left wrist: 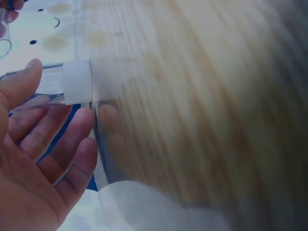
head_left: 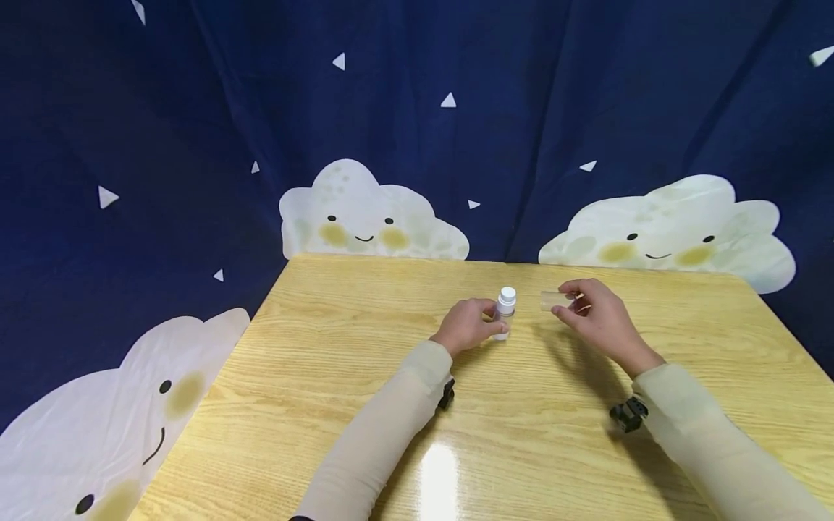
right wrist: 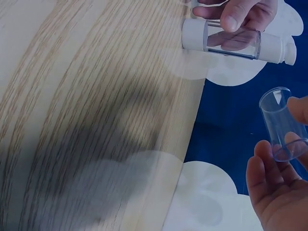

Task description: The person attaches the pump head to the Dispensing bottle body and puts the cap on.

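Note:
A small see-through pump bottle [head_left: 506, 307] with a white top and a white base stands upright near the table's far side. The left hand [head_left: 465, 324] pinches its clear middle between thumb and fingers; in the left wrist view the white base [left wrist: 77, 82] meets or nearly meets the table. To the right, the right hand [head_left: 602, 318] holds a clear, hollow plastic cap [head_left: 552, 300] by one end, above the table and apart from the bottle. In the right wrist view this clear cap [right wrist: 278, 118] lies between thumb and fingers, its open rim turned away from the palm.
The wooden table [head_left: 313, 347] carries a bright glare patch near the front. A dark blue curtain [head_left: 404, 108] with printed clouds hangs along its back and left. Each wrist bears a small black camera; the right camera [head_left: 629, 414] shows clearly.

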Tool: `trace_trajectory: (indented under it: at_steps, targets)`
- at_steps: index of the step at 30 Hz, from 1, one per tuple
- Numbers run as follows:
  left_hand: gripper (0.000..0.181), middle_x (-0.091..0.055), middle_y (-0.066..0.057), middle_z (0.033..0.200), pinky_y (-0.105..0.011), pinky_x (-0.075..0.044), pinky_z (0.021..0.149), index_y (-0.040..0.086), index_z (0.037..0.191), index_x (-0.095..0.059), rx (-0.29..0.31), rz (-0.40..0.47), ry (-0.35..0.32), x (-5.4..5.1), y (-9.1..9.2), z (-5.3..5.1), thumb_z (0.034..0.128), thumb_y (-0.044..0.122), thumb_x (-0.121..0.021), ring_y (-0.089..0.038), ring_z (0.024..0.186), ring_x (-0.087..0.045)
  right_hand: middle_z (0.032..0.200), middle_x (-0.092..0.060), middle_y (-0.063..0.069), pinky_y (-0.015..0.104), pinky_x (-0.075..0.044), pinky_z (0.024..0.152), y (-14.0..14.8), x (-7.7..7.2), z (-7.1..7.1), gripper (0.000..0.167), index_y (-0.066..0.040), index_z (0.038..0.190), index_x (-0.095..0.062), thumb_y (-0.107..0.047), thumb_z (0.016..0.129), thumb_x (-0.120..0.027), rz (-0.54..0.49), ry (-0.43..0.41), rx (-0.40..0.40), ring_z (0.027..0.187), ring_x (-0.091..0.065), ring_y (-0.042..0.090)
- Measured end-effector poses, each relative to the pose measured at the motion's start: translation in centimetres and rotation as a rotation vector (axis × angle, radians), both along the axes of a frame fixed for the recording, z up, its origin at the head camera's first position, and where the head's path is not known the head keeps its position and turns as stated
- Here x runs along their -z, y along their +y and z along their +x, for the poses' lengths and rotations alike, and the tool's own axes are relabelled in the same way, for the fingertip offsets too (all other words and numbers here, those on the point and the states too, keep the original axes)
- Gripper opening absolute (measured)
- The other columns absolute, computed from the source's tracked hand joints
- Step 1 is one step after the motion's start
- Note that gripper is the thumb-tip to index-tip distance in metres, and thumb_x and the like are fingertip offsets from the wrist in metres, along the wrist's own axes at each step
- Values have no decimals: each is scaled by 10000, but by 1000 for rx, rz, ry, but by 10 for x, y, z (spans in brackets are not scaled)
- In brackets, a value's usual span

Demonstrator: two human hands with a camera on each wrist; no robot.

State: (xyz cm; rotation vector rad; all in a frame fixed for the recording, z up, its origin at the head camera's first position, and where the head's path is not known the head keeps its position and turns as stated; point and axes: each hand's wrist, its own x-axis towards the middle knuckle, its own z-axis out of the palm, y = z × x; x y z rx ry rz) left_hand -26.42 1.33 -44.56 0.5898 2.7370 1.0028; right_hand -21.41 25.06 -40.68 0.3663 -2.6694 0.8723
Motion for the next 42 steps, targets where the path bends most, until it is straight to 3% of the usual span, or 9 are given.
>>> trace_trajectory:
  at_steps: [5, 11, 21, 28, 36, 42]
  targets:
    - [335, -724, 46, 1128, -220, -507, 787, 237, 1213, -698, 7, -25, 11, 0, 1, -1, 906, 367, -721, -101, 996, -672, 1054, -617, 213, 181, -508, 676, 1, 0, 1, 334, 27, 1168, -628, -134, 893, -728, 5, -2, -4, 830, -659, 273]
    - [345, -722, 35, 1141, -240, -515, 803, 236, 1228, -693, 8, -25, 10, 1, 1, -1, 911, 369, -715, -106, 982, -668, 1051, -618, 202, 187, -516, 681, 2, 0, 2, 320, 9, 1160, -635, -134, 890, -731, 11, 19, -8, 820, -647, 250]
    - [313, -729, 50, 1099, -267, -516, 828, 245, 1187, -706, 5, -41, 25, 0, 2, -2, 906, 382, -718, -104, 941, -643, 984, -632, 153, 251, -504, 657, -5, -7, -1, 335, 0, 1153, -665, -95, 846, -762, 37, 148, -27, 761, -577, 188]
    - [319, -729, 53, 1113, -278, -521, 859, 248, 1192, -704, 3, -47, 30, 2, 1, -3, 905, 385, -718, -113, 983, -654, 1003, -646, 150, 219, -508, 669, -16, -15, -2, 370, -6, 1193, -657, -98, 850, -763, 14, 135, -37, 779, -581, 181]
    - [315, -733, 44, 1095, -260, -512, 826, 242, 1181, -710, 8, -41, 32, -1, 0, -3, 897, 377, -730, -95, 913, -643, 1074, -658, 161, 140, -462, 723, -34, -30, -1, 485, 10, 1280, -542, -115, 861, -752, -68, 42, -11, 854, -611, 233]
    - [332, -731, 35, 1096, -223, -496, 751, 236, 1212, -700, 16, -28, 27, 0, 1, -2, 907, 366, -718, -98, 926, -659, 1084, -669, 153, 196, -457, 733, -40, -32, -5, 415, -4, 1209, -584, -87, 843, -762, -39, 97, -26, 845, -575, 208]
